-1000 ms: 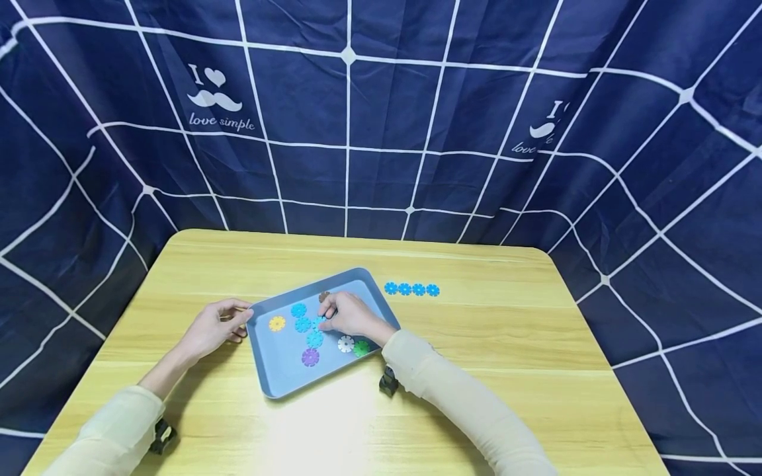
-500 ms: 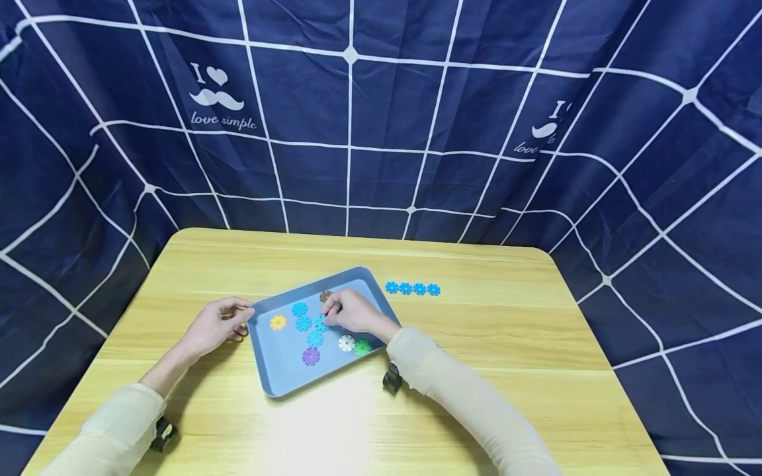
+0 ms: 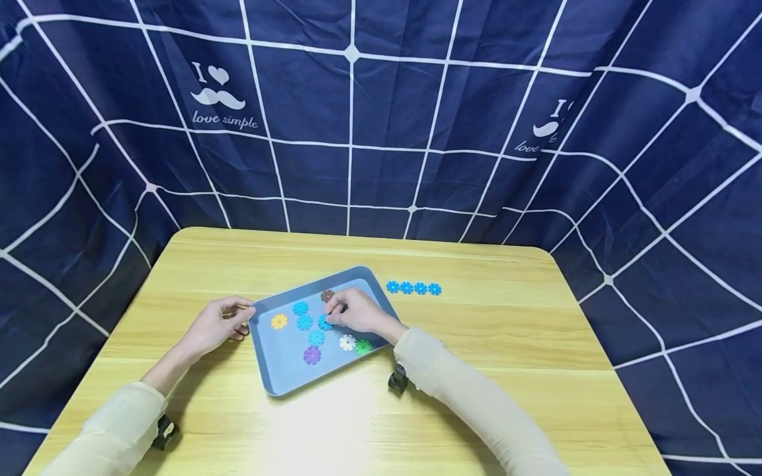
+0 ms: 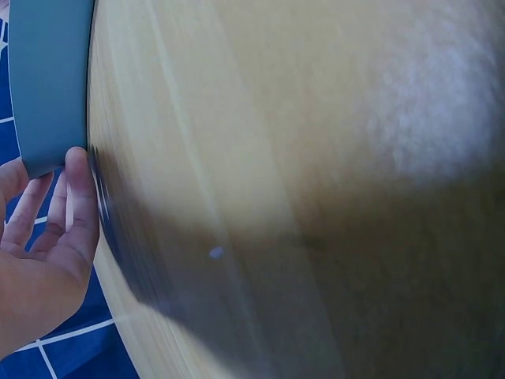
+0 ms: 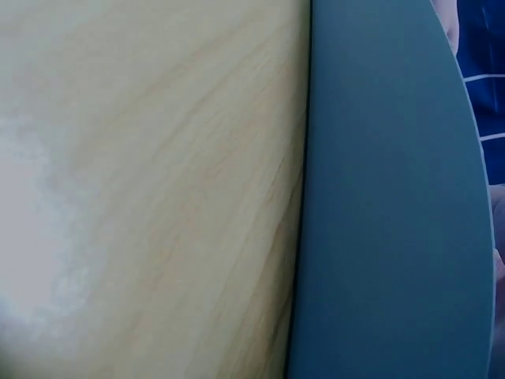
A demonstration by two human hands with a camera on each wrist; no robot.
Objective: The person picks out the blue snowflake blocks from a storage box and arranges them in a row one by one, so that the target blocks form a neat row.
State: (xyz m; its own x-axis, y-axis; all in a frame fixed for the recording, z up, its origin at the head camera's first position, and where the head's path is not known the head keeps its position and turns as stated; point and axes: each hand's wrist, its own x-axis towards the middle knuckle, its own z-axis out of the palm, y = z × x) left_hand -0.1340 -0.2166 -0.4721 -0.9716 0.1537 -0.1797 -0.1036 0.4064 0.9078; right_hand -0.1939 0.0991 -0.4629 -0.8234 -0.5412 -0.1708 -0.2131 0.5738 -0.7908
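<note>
With twelve o'clock toward the back curtain point(image 3: 393, 99), the blue disc point(image 3: 324, 322) lay between eight and nine o'clock from the middle of the right hand point(image 3: 355, 309), right at its fingertips and inside the blue-grey tray point(image 3: 280, 360). That hand's fingers were curled, and thumb and forefinger appeared to pinch the disc, though they covered part of it. The row of four blue discs point(image 3: 407, 288) lay on the table point(image 3: 506, 344) between two and three o'clock from the same hand, past the tray's near-right end wall, its long axis running from nine to three. The tray's own long axis slanted, from between eight and nine to between two and three. The right hand was much the nearer to the row; the left hand point(image 3: 219, 325) gripped the tray's corner between nine and ten o'clock, its fingers pressed to both sides of the wall. The brown disc point(image 3: 327, 296) sat just beyond the pinched one, near twelve. On the curtain at eleven o'clock, white lettering point(image 3: 225, 119) read "I", a heart, a moustache and "love simple"; at one o'clock a fold cut the same print short. No brand could be made out on the tray.
</note>
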